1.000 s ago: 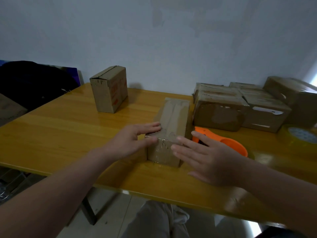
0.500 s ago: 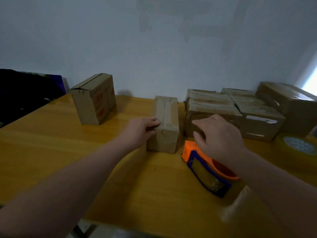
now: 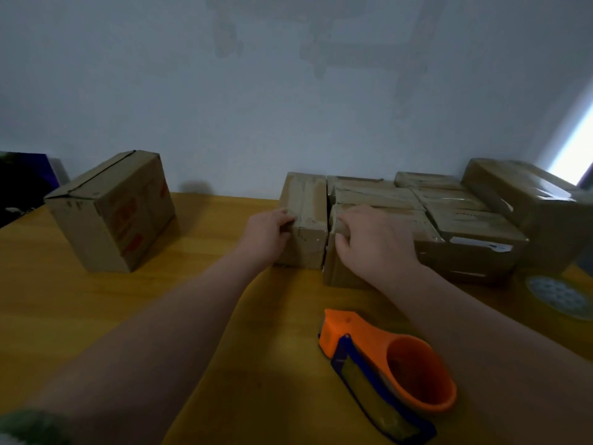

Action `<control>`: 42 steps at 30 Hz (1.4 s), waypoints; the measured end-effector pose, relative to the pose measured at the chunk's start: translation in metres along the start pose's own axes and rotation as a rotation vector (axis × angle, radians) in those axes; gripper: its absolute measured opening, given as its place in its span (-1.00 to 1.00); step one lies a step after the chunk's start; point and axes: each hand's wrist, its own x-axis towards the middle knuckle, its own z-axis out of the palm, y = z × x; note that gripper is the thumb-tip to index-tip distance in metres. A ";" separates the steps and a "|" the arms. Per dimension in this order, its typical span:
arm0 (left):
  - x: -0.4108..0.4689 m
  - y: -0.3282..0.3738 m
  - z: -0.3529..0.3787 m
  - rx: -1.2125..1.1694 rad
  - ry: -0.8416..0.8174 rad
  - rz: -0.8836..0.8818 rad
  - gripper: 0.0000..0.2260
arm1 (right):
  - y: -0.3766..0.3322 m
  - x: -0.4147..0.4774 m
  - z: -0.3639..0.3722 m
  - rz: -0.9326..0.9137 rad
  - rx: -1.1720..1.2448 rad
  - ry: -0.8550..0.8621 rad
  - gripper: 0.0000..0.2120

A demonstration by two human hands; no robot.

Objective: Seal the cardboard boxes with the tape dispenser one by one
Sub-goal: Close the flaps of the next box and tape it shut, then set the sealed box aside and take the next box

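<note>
I am clasping the small taped brown cardboard box (image 3: pixel 305 220) at frame centre, against the sealed stack, left hand (image 3: pixel 268 234) on its side, right hand (image 3: pixel 372 242) curled on the neighbouring box's (image 3: pixel 378 248) corner; it seems light and stiff.

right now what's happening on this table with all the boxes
A person is setting a taped box against the group of sealed boxes by the wall. The left hand grips its near left corner, and the right hand rests on the neighbouring box. The orange tape dispenser lies unused on the wooden table. One box stands apart on the left, its top seam showing no tape.
</note>
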 end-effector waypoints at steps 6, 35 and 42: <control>-0.011 -0.023 -0.027 0.143 0.096 -0.045 -0.58 | -0.014 0.010 0.002 0.015 -0.047 -0.005 -0.78; -0.106 -0.095 -0.122 0.224 0.303 -0.219 -0.56 | -0.061 -0.054 -0.030 0.098 0.214 -0.283 -0.67; -0.165 -0.037 -0.118 0.101 0.139 -0.139 -0.46 | -0.040 -0.108 -0.045 0.238 0.003 -0.426 -0.83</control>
